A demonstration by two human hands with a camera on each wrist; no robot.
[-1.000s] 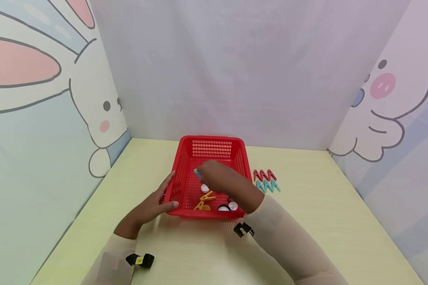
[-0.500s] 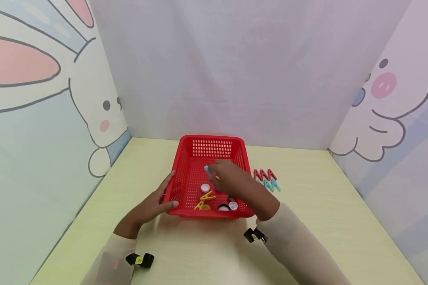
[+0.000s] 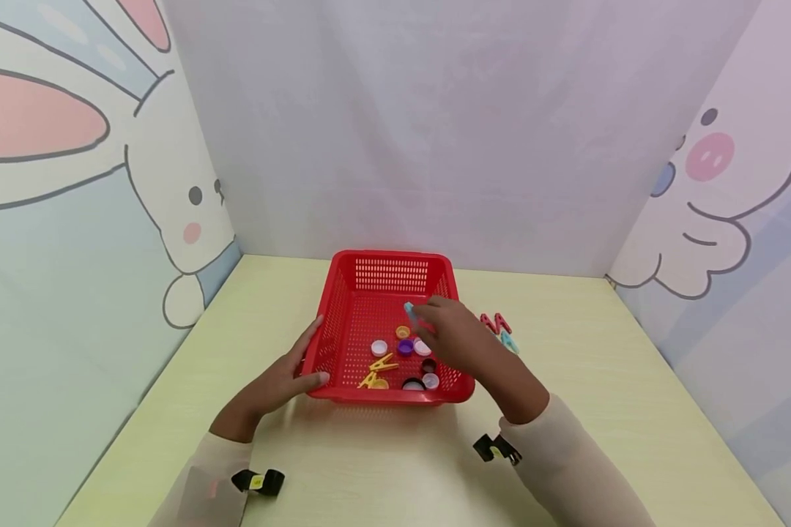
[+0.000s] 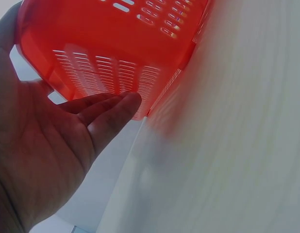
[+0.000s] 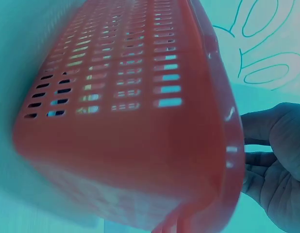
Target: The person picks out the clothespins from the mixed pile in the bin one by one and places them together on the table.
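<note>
A red plastic basket (image 3: 389,397) stands on the table, in the middle of the head view. My left hand (image 3: 273,386) grips its left side, thumb over the rim and fingers along the outer wall. Above the basket's right part, my right hand (image 3: 461,338) pinches a light blue clothespin (image 3: 409,309) between thumb and fingers; most of the clothespin is hidden. Inside the basket lie yellow clothespins (image 3: 384,363) and several bottle caps, among them a white cap (image 3: 379,348), a purple cap (image 3: 405,347) and a dark cap (image 3: 428,365). In the right wrist view the basket wall partly covers my fingers.
To the basket's right, red clothespins (image 3: 502,323) and a light blue clothespin (image 3: 509,342) show on the table, partly covered by my right hand and forearm. A pale fabric wall (image 3: 402,146) stands behind the table (image 3: 343,468), with cartoon-printed walls at both sides.
My right hand has moved rightward from the basket's middle toward its right rim, carrying the light blue clothespin and uncovering several caps. The left hand has stayed on the basket.
</note>
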